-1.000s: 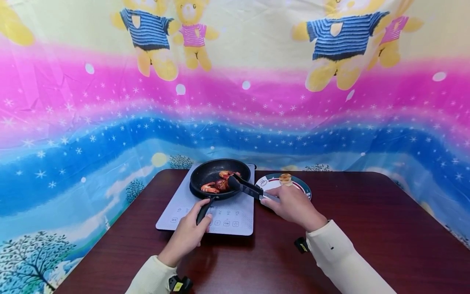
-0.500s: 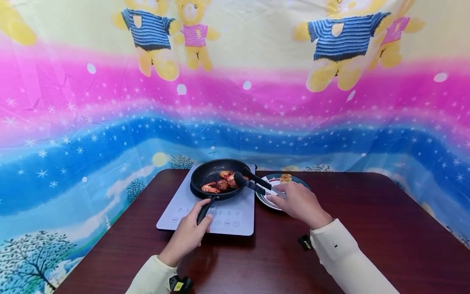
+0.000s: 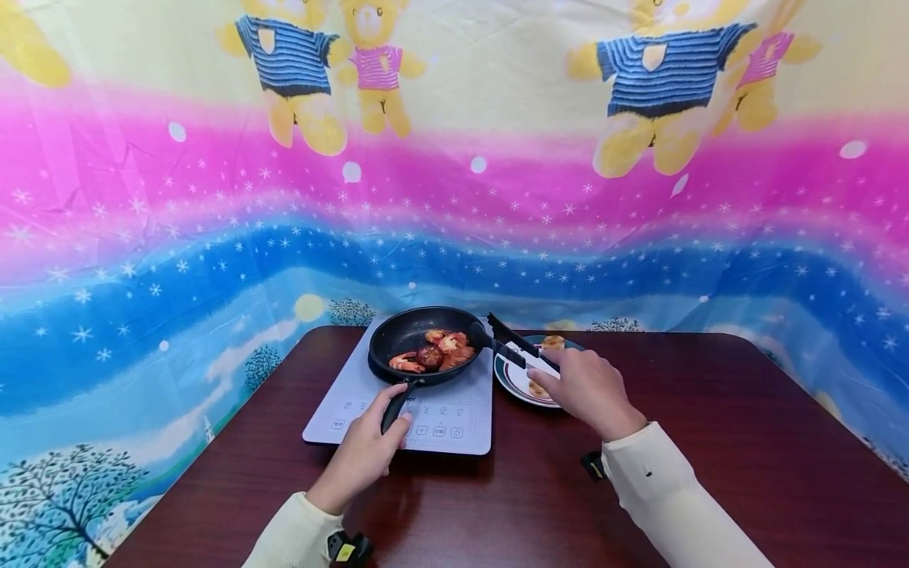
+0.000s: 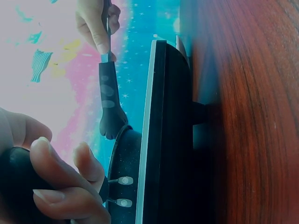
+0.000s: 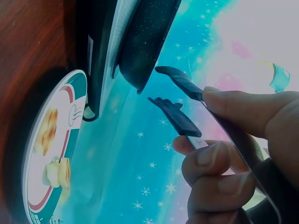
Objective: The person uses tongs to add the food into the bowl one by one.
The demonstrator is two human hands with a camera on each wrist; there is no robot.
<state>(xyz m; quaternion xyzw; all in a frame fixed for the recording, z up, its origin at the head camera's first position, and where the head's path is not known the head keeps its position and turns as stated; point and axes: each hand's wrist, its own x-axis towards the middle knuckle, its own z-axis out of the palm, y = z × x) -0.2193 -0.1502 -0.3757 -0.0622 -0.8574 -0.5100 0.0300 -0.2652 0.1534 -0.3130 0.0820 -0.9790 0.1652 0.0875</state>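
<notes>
My left hand (image 3: 362, 446) grips the black handle (image 3: 394, 410) of a frying pan (image 3: 398, 335) on a white induction cooker (image 3: 327, 406). Inside the pan lie a shrimp (image 3: 406, 363), a dark brown round piece (image 3: 430, 358) and reddish-orange pieces (image 3: 458, 351). My right hand (image 3: 591, 390) holds a pair of tongs (image 3: 507, 353) with black paw-shaped ends, thumb on one arm and fingers on the other. The tong ends (image 5: 173, 112) stand apart with nothing between them, close to the pan's right rim. From the left wrist, one tong end (image 4: 112, 121) overlaps the rim.
Right of the cooker, partly under my right hand, is a white plate (image 3: 506, 377) with a green rim. Pale browned food pieces (image 5: 48, 132) lie on it. The dark wooden table (image 3: 710, 442) ends at a patterned cloth backdrop (image 3: 497, 205).
The tongs have moved right from the food to the pan's rim, and their ends have spread apart. The reddish-orange pieces are now uncovered in the pan. My left hand has stayed put.
</notes>
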